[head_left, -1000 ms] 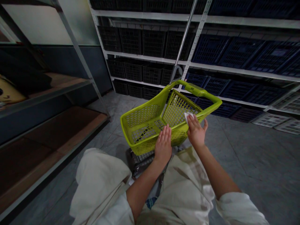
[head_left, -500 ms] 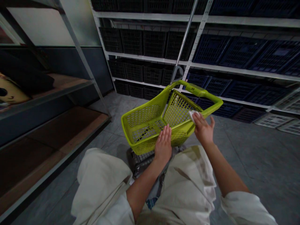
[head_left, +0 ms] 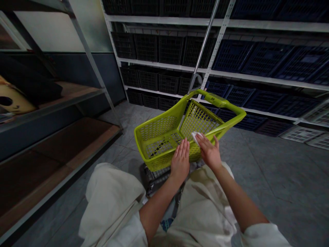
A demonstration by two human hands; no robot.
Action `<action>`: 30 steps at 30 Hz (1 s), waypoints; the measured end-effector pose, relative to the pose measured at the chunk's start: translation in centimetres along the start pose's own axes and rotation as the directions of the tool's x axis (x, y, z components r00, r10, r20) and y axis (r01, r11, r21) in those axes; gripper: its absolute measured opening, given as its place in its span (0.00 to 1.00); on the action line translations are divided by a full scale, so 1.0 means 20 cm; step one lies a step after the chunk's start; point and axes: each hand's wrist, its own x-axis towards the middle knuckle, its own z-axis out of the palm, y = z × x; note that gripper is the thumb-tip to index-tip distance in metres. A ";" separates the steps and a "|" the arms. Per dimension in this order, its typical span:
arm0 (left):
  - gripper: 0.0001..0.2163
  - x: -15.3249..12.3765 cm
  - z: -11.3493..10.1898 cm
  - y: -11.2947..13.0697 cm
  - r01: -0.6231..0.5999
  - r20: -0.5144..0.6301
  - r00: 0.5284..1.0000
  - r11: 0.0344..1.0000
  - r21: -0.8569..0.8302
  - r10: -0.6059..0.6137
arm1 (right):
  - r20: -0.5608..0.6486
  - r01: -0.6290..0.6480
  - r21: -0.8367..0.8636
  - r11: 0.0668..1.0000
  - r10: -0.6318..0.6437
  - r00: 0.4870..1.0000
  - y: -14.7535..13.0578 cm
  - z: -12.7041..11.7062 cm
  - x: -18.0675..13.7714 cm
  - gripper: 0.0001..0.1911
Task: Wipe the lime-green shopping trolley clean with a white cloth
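Note:
Between my knees stands a small lime-green shopping cart (head_left: pixel 156 120) with a mesh basket and a raised handle on its right. My left hand (head_left: pixel 180 158) lies flat with its fingers stretched out against the near side of the basket, touching the rim. A white cloth or tissue (head_left: pixel 196 136) is under the fingers of my right hand (head_left: pixel 209 151), pressed on the near rim just right of my left hand. The cart's grey lower frame (head_left: pixel 156 176) shows partly below the basket. A metal pole (head_left: pixel 205 43) rises from behind the cart handle.
White shelving (head_left: pixel 164 64) at the back carries rows of black crates (head_left: pixel 171 48) and blue crates (head_left: pixel 267 58). On the left, a metal rack with wooden boards (head_left: pixel 64 151) holds a yellow item (head_left: pixel 15 99) and a dark bag-like thing (head_left: pixel 38 80). Grey tile floor (head_left: pixel 259 164) lies around the cart.
My right hand has slid left and slightly down along the basket rim with the white cloth, closer to my left hand. My left hand has stayed on the rim.

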 end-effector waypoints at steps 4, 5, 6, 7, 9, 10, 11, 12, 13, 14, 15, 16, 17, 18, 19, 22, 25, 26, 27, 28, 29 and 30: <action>0.35 0.00 0.00 0.00 0.008 0.005 1.000 1.000 0.019 -0.009 | -0.146 -0.181 -0.106 0.978 0.165 0.976 0.33 -0.04 0.04 0.30; 0.35 0.00 0.00 0.01 0.009 0.006 1.000 1.000 0.021 -0.009 | -0.178 -0.223 -0.119 0.968 0.200 0.964 0.37 -0.04 0.04 0.30; 0.35 0.00 0.00 0.01 0.010 0.005 1.000 1.000 0.021 -0.010 | -0.199 -0.256 -0.126 0.958 0.229 0.953 0.38 -0.03 0.05 0.30; 0.35 0.00 0.01 0.01 0.011 0.003 1.000 1.000 0.018 -0.012 | -0.208 -0.278 -0.128 0.952 0.248 0.946 0.36 -0.02 0.05 0.30; 0.35 0.00 0.01 0.01 0.013 -0.004 1.000 1.000 0.008 -0.013 | -0.186 -0.277 -0.117 0.954 0.253 0.950 0.23 0.00 0.05 0.31; 0.35 0.00 0.01 0.02 0.010 -0.007 1.000 1.000 0.002 -0.010 | -0.159 -0.254 -0.103 0.962 0.236 0.959 0.14 0.02 0.04 0.31; 0.35 0.00 0.01 0.02 0.006 -0.010 1.000 1.000 -0.003 -0.006 | -0.120 -0.211 -0.076 0.974 0.202 0.972 0.04 0.03 0.03 0.31; 0.34 0.00 0.01 0.01 0.003 -0.012 1.000 1.000 -0.005 -0.003 | -0.083 -0.160 -0.041 0.986 0.156 0.984 -0.06 0.04 0.02 0.31; 0.34 0.00 0.01 0.01 0.003 -0.016 1.000 1.000 -0.006 -0.003 | -0.044 -0.108 -0.004 0.994 0.108 0.993 -0.14 0.05 0.01 0.31; 0.33 0.00 0.01 0.01 0.005 -0.021 1.000 1.000 -0.004 -0.005 | -0.022 -0.091 0.024 0.996 0.092 0.996 -0.20 0.05 0.00 0.31; 0.33 0.00 0.01 0.01 0.007 -0.024 1.000 1.000 -0.001 -0.007 | -0.002 -0.061 0.046 0.997 0.061 0.998 -0.24 0.04 -0.01 0.31; 0.33 0.00 0.01 0.01 0.009 -0.026 1.000 1.000 0.003 -0.009 | 0.015 -0.033 0.056 0.998 0.032 0.999 -0.25 0.03 -0.01 0.32; 0.34 0.00 0.01 0.01 0.011 -0.025 1.000 1.000 0.007 -0.011 | 0.025 -0.008 0.055 0.998 0.006 1.000 -0.23 0.02 -0.01 0.32; 0.34 0.00 0.00 0.00 0.011 -0.023 1.000 1.000 0.012 -0.011 | 0.032 0.012 0.044 0.999 -0.013 0.999 -0.18 0.01 -0.01 0.33; 0.34 0.00 0.00 0.00 0.010 -0.019 1.000 1.000 0.017 -0.010 | 0.033 0.020 0.023 1.000 -0.021 0.999 -0.11 -0.01 0.00 0.33; 0.34 0.00 0.00 0.00 0.011 -0.014 1.000 1.000 0.027 -0.010 | -0.037 -0.081 -0.060 0.995 0.079 0.996 0.14 -0.04 0.04 0.34; 0.34 0.00 0.00 0.00 0.010 -0.008 1.000 0.999 0.032 -0.010 | -0.139 -0.211 -0.088 0.973 0.198 0.970 0.28 -0.03 0.06 0.32; 0.34 0.00 0.00 0.00 0.011 -0.005 1.000 0.999 0.031 -0.011 | -0.158 -0.240 -0.083 0.967 0.225 0.961 0.27 -0.02 0.06 0.32; 0.34 0.00 0.00 0.00 0.012 -0.001 1.000 1.000 0.028 -0.012 | -0.164 -0.255 -0.073 0.964 0.241 0.957 0.23 0.00 0.06 0.31; 0.34 0.00 0.00 0.01 0.015 0.003 1.000 1.000 0.022 -0.015 | -0.158 -0.254 -0.058 0.966 0.242 0.957 0.17 0.01 0.06 0.32; 0.35 0.00 0.00 0.01 0.016 0.005 1.000 1.000 0.015 -0.016 | -0.137 -0.235 -0.039 0.971 0.228 0.964 0.09 0.02 0.05 0.32; 0.35 0.00 0.00 0.01 0.017 0.007 1.000 1.000 0.008 -0.017 | -0.109 -0.195 -0.015 0.981 0.192 0.975 0.00 0.03 0.04 0.32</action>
